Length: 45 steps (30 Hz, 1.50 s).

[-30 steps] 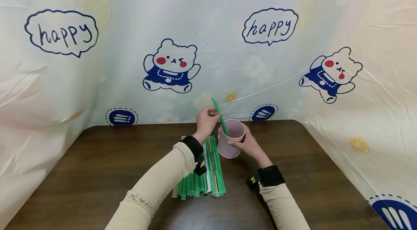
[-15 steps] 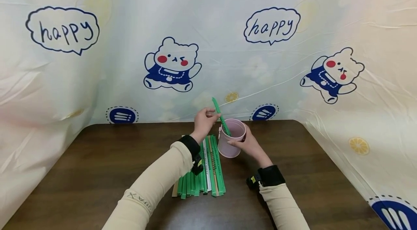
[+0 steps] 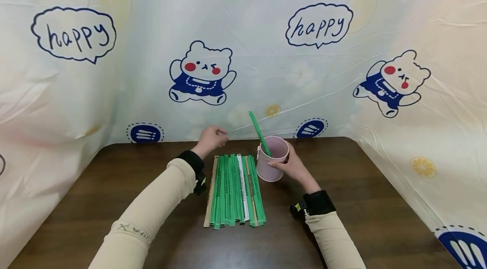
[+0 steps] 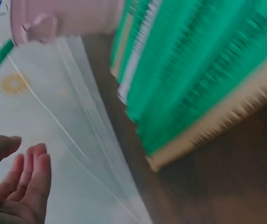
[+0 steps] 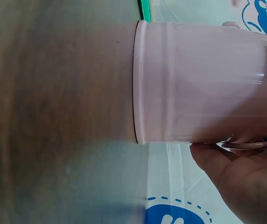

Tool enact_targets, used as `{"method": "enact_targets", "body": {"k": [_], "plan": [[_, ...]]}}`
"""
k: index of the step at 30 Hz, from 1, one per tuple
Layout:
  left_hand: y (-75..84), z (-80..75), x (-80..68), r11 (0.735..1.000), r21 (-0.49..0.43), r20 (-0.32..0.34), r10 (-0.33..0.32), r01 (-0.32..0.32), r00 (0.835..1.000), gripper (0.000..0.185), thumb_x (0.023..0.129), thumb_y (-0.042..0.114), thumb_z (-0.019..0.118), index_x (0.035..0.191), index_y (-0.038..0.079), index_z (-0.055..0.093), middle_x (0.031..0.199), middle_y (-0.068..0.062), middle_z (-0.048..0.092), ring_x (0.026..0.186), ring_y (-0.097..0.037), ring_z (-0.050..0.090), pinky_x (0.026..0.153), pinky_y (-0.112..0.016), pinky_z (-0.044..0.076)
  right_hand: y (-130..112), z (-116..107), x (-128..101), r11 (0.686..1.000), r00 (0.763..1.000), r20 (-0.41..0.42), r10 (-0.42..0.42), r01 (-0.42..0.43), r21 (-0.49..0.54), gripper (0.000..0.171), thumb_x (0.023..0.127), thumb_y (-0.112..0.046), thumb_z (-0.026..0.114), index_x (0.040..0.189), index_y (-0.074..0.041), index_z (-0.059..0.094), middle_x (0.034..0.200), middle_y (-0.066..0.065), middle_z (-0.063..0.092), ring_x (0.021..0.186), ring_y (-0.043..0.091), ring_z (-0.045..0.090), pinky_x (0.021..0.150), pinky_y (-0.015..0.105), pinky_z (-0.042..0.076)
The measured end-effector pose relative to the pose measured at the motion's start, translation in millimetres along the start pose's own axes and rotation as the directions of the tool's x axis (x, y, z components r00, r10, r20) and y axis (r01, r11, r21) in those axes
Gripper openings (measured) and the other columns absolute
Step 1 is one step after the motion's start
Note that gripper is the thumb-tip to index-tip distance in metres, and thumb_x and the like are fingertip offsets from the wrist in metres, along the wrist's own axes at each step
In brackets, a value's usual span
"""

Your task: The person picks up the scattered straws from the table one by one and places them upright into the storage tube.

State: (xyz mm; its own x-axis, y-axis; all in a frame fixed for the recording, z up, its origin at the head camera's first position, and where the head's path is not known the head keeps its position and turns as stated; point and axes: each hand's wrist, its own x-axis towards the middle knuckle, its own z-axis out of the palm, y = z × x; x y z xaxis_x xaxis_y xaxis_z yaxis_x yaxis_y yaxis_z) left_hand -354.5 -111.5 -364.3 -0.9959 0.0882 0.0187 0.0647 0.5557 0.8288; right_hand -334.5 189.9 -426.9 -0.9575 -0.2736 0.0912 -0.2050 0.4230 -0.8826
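Observation:
A pink cup (image 3: pixel 271 160) stands upright on the dark wooden table (image 3: pixel 114 193), and my right hand (image 3: pixel 291 164) grips its right side. The cup (image 5: pixel 203 84) fills the right wrist view, with my palm (image 5: pixel 236 182) against it. One green strip (image 3: pixel 259 133) leans in the cup and sticks out up and to the left. A row of several green, white and tan strips (image 3: pixel 233 188) lies flat just left of the cup. My left hand (image 3: pixel 212 137) hovers above the far end of that row, fingers loosely curled (image 4: pixel 24 182) and holding nothing.
A printed plastic sheet (image 3: pixel 243 49) with bears and "happy" bubbles hangs behind the table and drapes down both sides. The table's far edge runs just behind the cup. Bare tabletop lies to the left and right of the strips.
My left hand let go of the green strip in the cup and moved left and down, toward the far end of the row of strips. The right hand kept its hold on the cup.

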Motion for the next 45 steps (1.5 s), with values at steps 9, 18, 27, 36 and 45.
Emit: {"method": "enact_targets", "body": {"k": [9,18,27,36,45], "plan": [[-40.1,-8.3,-11.4,0.983,0.169,0.109,-0.086,0.067,0.99,0.036,0.099,0.005,0.061,0.13,-0.013,0.062,0.122,-0.03,0.068,0.092,-0.034,0.072,0.085,-0.042,0.062,-1.8,0.0,-3.6,1.0,1.0,0.003,0.013,-0.013,-0.006,0.094,0.091,-0.012,0.076,0.16,0.0,0.013,0.159,0.029,0.034,0.146,0.046,0.038,0.12,0.063,0.037],[-59.5,3.4,-11.6,0.98,0.161,0.079,-0.13,0.116,0.988,0.012,0.091,-0.002,0.066,0.096,-0.013,0.071,0.08,-0.02,0.072,0.068,-0.021,0.066,0.071,-0.035,0.061,-2.6,-0.3,-4.2,1.0,1.0,-0.012,0.007,-0.007,0.003,0.093,0.092,-0.015,0.076,0.16,-0.003,0.015,0.158,0.027,0.035,0.146,0.044,0.038,0.121,0.063,0.037],[-63.3,14.3,-10.6,0.962,0.216,0.041,-0.183,0.17,0.982,0.043,0.091,-0.004,0.063,0.055,0.012,0.046,0.052,0.0,0.047,0.053,-0.015,0.052,0.056,-0.026,0.048,6.8,0.3,0.5,1.0,1.0,-0.015,-0.019,0.019,-0.006,0.096,0.089,-0.024,0.081,0.159,-0.006,0.018,0.157,0.024,0.037,0.145,0.042,0.041,0.12,0.062,0.038],[-60.2,18.3,-12.0,0.95,0.207,0.003,-0.239,0.234,0.971,0.026,0.093,-0.004,0.063,0.068,0.002,0.06,0.054,-0.002,0.05,0.054,-0.017,0.059,0.057,-0.028,0.053,6.8,2.0,0.5,0.999,0.999,-0.032,-0.044,0.043,-0.029,0.104,0.085,-0.04,0.084,0.158,-0.005,0.019,0.155,0.025,0.038,0.141,0.044,0.042,0.117,0.065,0.04],[-62.1,20.4,-12.1,0.952,0.187,-0.02,-0.245,0.244,0.969,0.015,0.093,-0.003,0.064,0.079,-0.006,0.068,0.06,-0.007,0.057,0.055,-0.018,0.06,0.055,-0.028,0.053,5.7,1.3,0.6,1.0,1.0,-0.006,0.0,0.0,0.007,0.095,0.089,-0.022,0.08,0.159,-0.009,0.018,0.159,0.021,0.035,0.146,0.041,0.039,0.12,0.062,0.038]]}}
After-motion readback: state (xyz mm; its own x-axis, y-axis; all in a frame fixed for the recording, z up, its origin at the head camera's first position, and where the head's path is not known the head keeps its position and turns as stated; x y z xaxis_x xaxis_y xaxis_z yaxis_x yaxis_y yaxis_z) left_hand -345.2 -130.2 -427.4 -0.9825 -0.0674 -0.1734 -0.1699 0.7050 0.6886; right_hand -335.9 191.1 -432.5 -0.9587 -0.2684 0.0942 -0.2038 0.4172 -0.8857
